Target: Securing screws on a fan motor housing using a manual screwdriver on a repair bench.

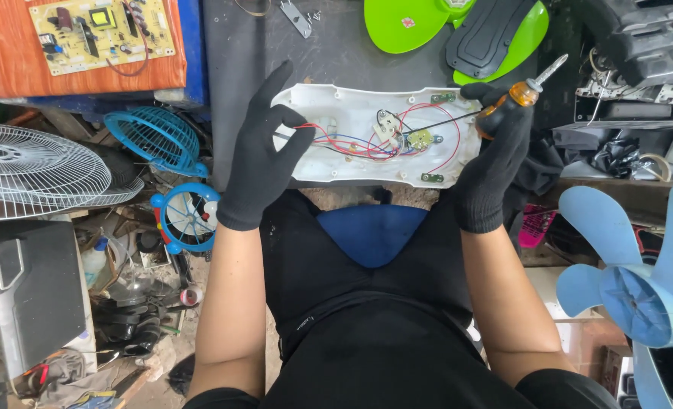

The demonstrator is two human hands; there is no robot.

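**Figure: Both gloved hands at the open white housing, screwdriver to the right**

From my remote view through the head camera, the white plastic housing lies open side up on the dark bench, its long axis running left to right directly ahead of the body. Red, blue and black wires cross its inside, meeting a small round green board right of centre.

My left hand, in a black knit glove, sits over the housing's left end. Thumb and forefinger are pinched together on the wires there, the other fingers spread upward and free.

My right hand, also gloved, is clenched around the orange handle of a screwdriver at the housing's right end. The tool's metal tip points up and away to the right, off the housing, so the working end faces away from the board. I judge the right hand nearer to the green board, which lies just to its left; the left hand is nearer to the wire bundle.

Round about: a circuit board on an orange panel top left, a white fan grille at left, blue fan blades lower right.
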